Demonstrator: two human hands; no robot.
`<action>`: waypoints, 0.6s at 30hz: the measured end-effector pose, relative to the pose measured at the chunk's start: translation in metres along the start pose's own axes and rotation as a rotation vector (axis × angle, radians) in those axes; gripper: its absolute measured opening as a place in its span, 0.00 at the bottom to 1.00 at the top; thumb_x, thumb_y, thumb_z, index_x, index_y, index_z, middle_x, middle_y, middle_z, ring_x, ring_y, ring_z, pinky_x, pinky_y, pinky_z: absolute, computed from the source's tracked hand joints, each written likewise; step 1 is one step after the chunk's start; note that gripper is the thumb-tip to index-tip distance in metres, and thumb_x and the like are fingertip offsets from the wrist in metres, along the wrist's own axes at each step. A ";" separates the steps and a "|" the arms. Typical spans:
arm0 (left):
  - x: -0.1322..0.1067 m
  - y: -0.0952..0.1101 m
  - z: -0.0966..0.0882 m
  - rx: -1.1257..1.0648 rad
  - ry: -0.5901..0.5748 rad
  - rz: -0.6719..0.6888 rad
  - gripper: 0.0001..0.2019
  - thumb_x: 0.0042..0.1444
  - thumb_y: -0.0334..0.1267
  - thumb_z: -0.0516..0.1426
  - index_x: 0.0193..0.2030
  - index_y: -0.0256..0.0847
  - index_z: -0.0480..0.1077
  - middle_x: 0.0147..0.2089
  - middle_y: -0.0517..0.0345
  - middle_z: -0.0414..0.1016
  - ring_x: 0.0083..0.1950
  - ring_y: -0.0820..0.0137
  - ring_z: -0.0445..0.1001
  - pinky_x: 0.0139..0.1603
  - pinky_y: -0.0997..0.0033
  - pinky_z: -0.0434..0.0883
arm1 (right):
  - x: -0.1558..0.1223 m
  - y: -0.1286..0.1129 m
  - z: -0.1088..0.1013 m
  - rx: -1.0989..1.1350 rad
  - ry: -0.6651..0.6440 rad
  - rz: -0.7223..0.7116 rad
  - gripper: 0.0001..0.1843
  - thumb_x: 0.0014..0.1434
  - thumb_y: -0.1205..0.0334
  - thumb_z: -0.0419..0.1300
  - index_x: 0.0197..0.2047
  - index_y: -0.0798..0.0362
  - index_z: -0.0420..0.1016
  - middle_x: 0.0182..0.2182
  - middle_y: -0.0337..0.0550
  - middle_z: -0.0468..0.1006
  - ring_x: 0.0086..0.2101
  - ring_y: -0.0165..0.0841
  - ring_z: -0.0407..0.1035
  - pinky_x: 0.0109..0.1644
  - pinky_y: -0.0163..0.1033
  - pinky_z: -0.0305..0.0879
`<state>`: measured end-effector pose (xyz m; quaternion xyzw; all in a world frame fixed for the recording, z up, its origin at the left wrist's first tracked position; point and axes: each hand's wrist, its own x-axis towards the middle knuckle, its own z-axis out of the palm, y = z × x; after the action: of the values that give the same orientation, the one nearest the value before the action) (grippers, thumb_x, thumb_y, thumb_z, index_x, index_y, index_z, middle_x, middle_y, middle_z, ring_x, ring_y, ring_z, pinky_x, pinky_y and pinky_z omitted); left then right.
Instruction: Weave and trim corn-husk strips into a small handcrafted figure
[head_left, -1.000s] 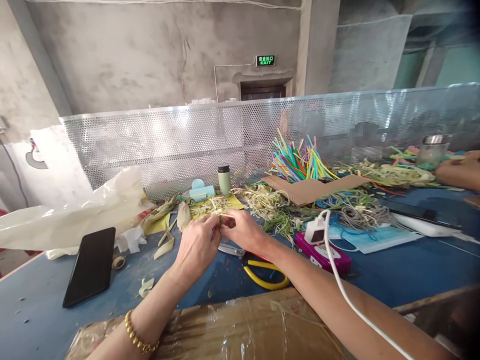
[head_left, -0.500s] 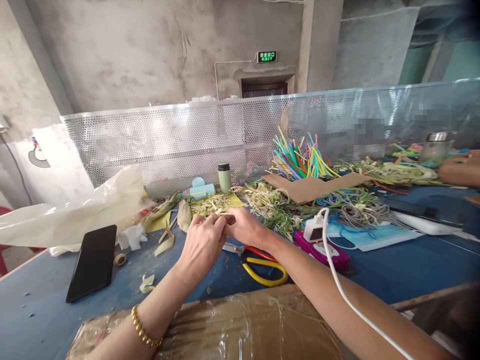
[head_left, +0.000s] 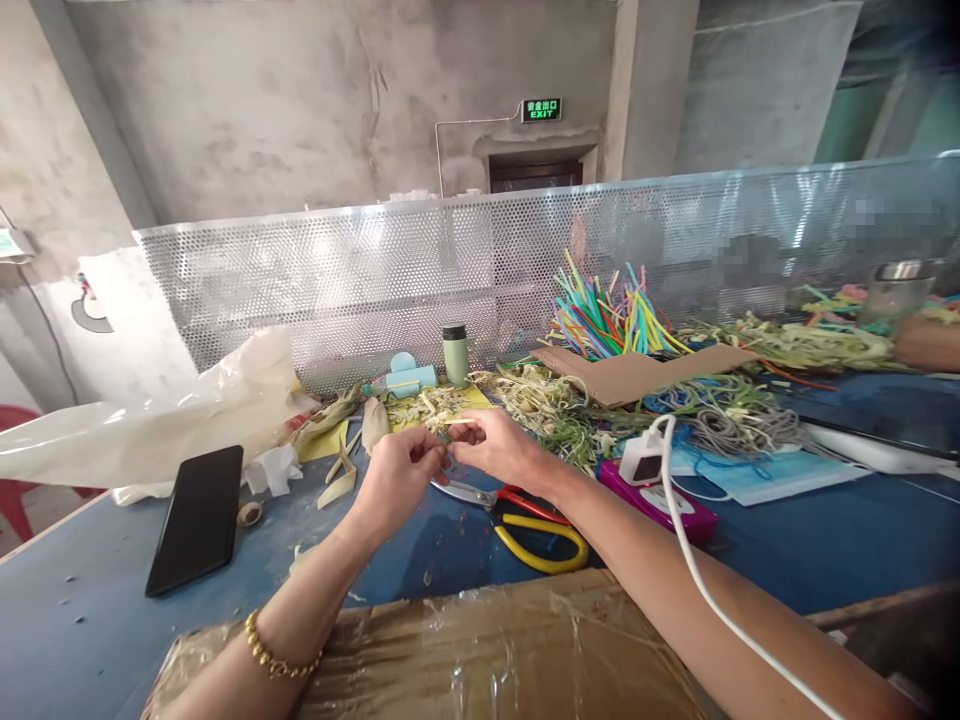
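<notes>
My left hand point(head_left: 401, 480) is closed in a pinch over the table, its fingertips close to those of my right hand. What it holds, if anything, is hidden by the fingers. My right hand point(head_left: 499, 447) has its fingers curled together, with a thin pale strip point(head_left: 457, 421) showing along its fingertips. Below the hands lie scissors point(head_left: 541, 540) with red and yellow handles, blades pointing left. Dried corn husk point(head_left: 374, 425) and a yellow sheet with husk scraps point(head_left: 427, 405) are just beyond the fingers.
A taped cardboard box point(head_left: 450, 650) sits under my forearms. To the left is a black phone point(head_left: 196, 520); to the right, a magenta power strip point(head_left: 697, 515) with a white cable crossing my right arm. Behind stand a green bottle point(head_left: 455, 360) and colourful pipe cleaners point(head_left: 607, 315).
My hands have drawn slightly apart, and the left has rolled so its thumb and finger pinch shows. The view has shifted a little to the left.
</notes>
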<state>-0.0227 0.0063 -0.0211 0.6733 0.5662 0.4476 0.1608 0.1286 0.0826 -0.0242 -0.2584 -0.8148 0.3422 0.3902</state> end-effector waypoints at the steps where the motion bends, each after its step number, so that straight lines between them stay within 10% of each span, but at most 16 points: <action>1: -0.001 0.001 0.001 0.012 0.008 0.009 0.09 0.52 0.32 0.52 0.25 0.38 0.71 0.24 0.58 0.77 0.27 0.70 0.72 0.31 0.73 0.64 | 0.000 -0.001 -0.001 -0.008 0.000 -0.006 0.05 0.45 0.68 0.57 0.25 0.54 0.62 0.20 0.30 0.62 0.24 0.24 0.55 0.27 0.31 0.51; 18: -0.006 0.008 0.003 0.215 0.086 0.049 0.08 0.48 0.27 0.51 0.23 0.39 0.68 0.22 0.60 0.72 0.25 0.73 0.66 0.28 0.74 0.58 | -0.005 -0.011 0.005 -0.101 -0.036 0.023 0.09 0.46 0.70 0.56 0.18 0.53 0.60 0.16 0.30 0.57 0.22 0.24 0.51 0.24 0.33 0.46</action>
<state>-0.0148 -0.0003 -0.0196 0.6804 0.6006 0.4166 0.0523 0.1256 0.0703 -0.0201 -0.2808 -0.8349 0.3097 0.3579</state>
